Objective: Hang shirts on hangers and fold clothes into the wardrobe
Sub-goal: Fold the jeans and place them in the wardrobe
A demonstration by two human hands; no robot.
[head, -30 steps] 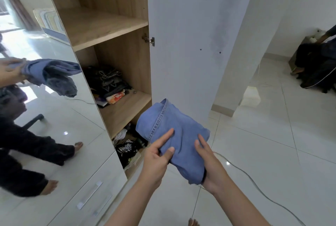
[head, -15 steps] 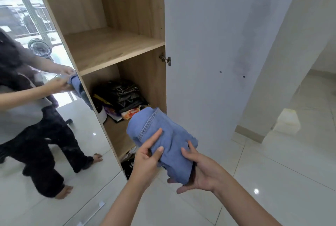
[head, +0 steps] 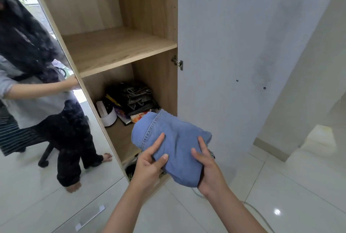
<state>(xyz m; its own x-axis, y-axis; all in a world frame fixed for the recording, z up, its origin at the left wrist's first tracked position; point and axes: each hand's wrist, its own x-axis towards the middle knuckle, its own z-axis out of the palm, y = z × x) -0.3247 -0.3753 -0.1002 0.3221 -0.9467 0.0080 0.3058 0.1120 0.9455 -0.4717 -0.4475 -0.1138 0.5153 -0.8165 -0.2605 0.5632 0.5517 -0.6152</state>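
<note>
A folded blue denim garment (head: 176,144) is held in both hands in front of the open wardrobe (head: 149,26). My left hand (head: 149,165) grips its left edge, thumb on top and fingers underneath. My right hand (head: 207,169) cups its right end, fingers curled over the cloth. The garment hovers at the mouth of the lower compartment. The wooden upper shelf (head: 116,49) is bare. The lower shelf (head: 119,135) carries a stack of dark folded clothes (head: 134,97) at the back.
The white wardrobe door (head: 243,54) stands open to the right of the garment. A mirror door (head: 37,101) on the left reflects a person. A white round object (head: 106,114) sits on the lower shelf. A cable (head: 258,214) lies on the tiled floor. More clothes lie in the bottom compartment (head: 131,171).
The view has tilted up and closer to the wardrobe. Both hands have carried the denim garment toward the lower compartment, and my right hand now wraps further over its end.
</note>
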